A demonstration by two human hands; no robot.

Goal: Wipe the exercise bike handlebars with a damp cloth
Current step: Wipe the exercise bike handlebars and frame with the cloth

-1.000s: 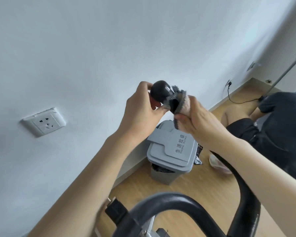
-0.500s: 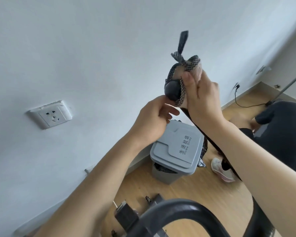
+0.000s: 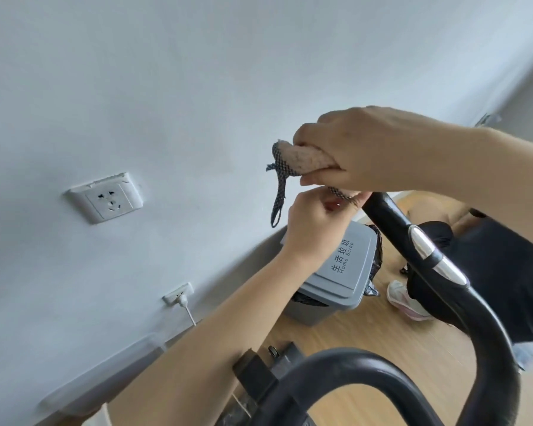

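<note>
The black exercise bike handlebar (image 3: 462,305) curves up from the bottom of the view, with a chrome sensor plate (image 3: 434,256) on it. Its upper end is covered by a beige cloth (image 3: 305,156) with a grey checked edge, whose strap hangs down to the left. My right hand (image 3: 373,149) is clenched over the cloth on the bar's tip. My left hand (image 3: 314,222) sits just below it, fingers closed on the cloth's lower edge against the bar. The tip itself is hidden.
A grey lidded bin (image 3: 336,275) stands on the wooden floor by the white wall. A wall socket (image 3: 105,198) is at the left and a plugged lower socket (image 3: 179,293) below it. A seated person in dark clothes (image 3: 490,272) is at the right.
My right hand has turned over the top of the bar end with the cloth, so the strap now hangs down instead of sticking up. The view has tilted lower.
</note>
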